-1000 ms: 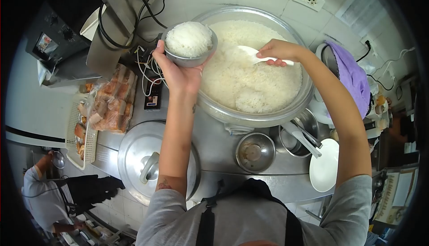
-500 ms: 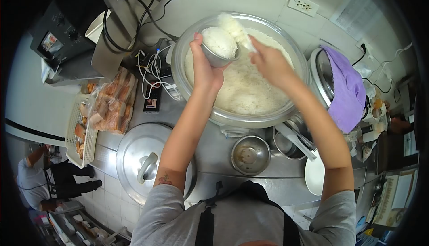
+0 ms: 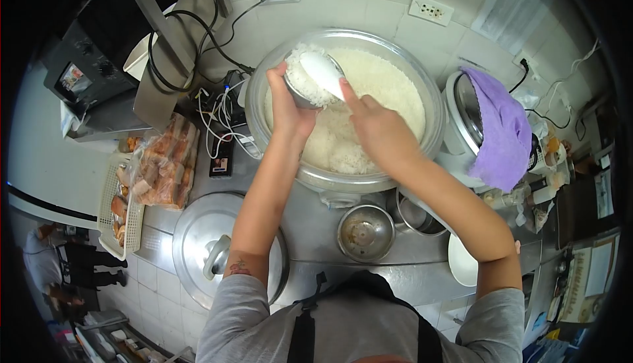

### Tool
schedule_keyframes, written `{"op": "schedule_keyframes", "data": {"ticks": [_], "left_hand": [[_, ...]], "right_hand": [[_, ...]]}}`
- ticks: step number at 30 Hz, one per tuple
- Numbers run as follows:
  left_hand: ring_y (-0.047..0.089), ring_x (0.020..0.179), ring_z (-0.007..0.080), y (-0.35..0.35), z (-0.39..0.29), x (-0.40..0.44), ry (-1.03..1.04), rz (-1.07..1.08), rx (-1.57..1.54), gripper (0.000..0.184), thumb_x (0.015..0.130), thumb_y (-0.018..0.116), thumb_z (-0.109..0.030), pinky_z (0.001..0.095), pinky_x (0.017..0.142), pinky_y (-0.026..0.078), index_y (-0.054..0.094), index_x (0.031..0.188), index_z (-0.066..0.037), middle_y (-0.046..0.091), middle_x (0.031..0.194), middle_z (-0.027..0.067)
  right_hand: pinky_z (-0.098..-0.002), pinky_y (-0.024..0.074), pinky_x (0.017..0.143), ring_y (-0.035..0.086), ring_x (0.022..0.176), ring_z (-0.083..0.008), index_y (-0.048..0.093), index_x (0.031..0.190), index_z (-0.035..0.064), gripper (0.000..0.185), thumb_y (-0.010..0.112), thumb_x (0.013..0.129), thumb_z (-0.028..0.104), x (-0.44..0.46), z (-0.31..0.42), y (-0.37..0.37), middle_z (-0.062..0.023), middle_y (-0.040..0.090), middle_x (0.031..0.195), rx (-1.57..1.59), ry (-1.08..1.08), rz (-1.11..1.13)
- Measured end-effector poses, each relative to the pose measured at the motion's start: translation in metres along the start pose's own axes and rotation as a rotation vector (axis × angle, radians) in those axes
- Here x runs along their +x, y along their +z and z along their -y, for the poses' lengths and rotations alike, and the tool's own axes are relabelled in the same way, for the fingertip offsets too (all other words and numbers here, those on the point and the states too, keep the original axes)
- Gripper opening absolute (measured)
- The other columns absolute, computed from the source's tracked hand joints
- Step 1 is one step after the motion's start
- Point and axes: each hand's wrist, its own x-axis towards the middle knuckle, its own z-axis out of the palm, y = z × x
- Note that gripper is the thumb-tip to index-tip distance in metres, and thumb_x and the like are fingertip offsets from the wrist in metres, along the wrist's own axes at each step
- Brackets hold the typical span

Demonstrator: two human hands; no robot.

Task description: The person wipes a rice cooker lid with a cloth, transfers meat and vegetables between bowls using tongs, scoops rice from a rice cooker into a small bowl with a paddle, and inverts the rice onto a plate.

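Note:
My left hand (image 3: 289, 109) is closed round a metal bowl (image 3: 304, 101) heaped with rice (image 3: 300, 76), tilted over the left part of a big round pot (image 3: 432, 122). In my right hand (image 3: 382, 125) is a white rice paddle (image 3: 321, 73), its blade lying flat on the heaped rice. Loose white rice (image 3: 389, 86) fills much of the pot below. Part of the small bowl's rim is hidden by the paddle and the rice.
A large lid (image 3: 191, 251), an empty metal bowl (image 3: 366, 232), a metal pot (image 3: 417, 216) and a white dish (image 3: 461, 261) are near me. Bagged bread (image 3: 165, 168) stands left, a purple cloth (image 3: 498, 132) over a cooker right. A co-worker (image 3: 43, 257) is far left.
The paddle, loaded with rice half a second ago, has come down onto the bowl's heap. My left hand and the bowl have shifted slightly left, and the bowl is tilted more.

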Motion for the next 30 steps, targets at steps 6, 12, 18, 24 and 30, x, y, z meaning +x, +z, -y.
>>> {"op": "schedule_keyframes", "data": {"ticks": [6,12,18,24,30], "left_hand": [[0.047,0.131,0.0364,0.002,-0.022,-0.010,-0.150,0.141,-0.058,0.065,0.093,0.028,-0.055,0.0631,0.103,0.041,0.046,0.140,-0.015,0.049,0.142,0.0131],[0.049,0.129,0.0374,0.008,-0.018,-0.014,-0.221,0.142,0.009,0.068,0.092,0.029,-0.058,0.0618,0.102,0.042,0.046,0.140,-0.013,0.049,0.143,0.0129],[0.049,0.129,0.0368,0.005,-0.017,-0.016,-0.222,0.061,0.043,0.070,0.092,0.029,-0.060,0.0613,0.102,0.041,0.046,0.140,-0.012,0.049,0.142,0.0132],[0.050,0.129,0.0365,0.003,-0.009,-0.017,-0.215,0.097,0.031,0.071,0.092,0.030,-0.062,0.0613,0.100,0.043,0.045,0.140,-0.012,0.049,0.142,0.0144],[0.050,0.127,0.0374,-0.003,-0.017,-0.020,-0.197,0.133,0.053,0.069,0.094,0.031,-0.059,0.0589,0.097,0.048,0.042,0.141,-0.010,0.047,0.142,0.0165]], "right_hand": [[-0.0422,0.0525,0.071,0.065,0.075,-0.0287,0.051,0.141,0.0275,0.047,0.056,0.095,0.018,0.030,-0.072,-0.020,-0.0088,0.067,0.096,0.416,0.334,-0.177],[-0.0417,0.0508,0.070,0.062,0.074,-0.0302,0.053,0.139,0.0316,0.053,0.059,0.091,0.011,0.036,-0.060,-0.032,-0.0099,0.065,0.090,0.190,-0.152,-0.147],[-0.0405,0.0485,0.069,0.059,0.075,-0.0269,0.050,0.141,0.0344,0.060,0.058,0.090,0.004,0.026,-0.060,-0.036,-0.0090,0.062,0.094,0.164,-0.208,-0.021],[-0.0388,0.0499,0.069,0.059,0.074,-0.0242,0.057,0.134,0.0372,0.060,0.059,0.087,-0.001,0.037,-0.041,-0.077,-0.0071,0.061,0.089,0.063,-0.197,-0.099],[-0.0400,0.0512,0.068,0.062,0.072,-0.0262,0.060,0.131,0.0346,0.056,0.058,0.085,0.004,0.033,-0.045,-0.062,-0.0103,0.058,0.082,-0.146,-0.255,-0.031]]}}
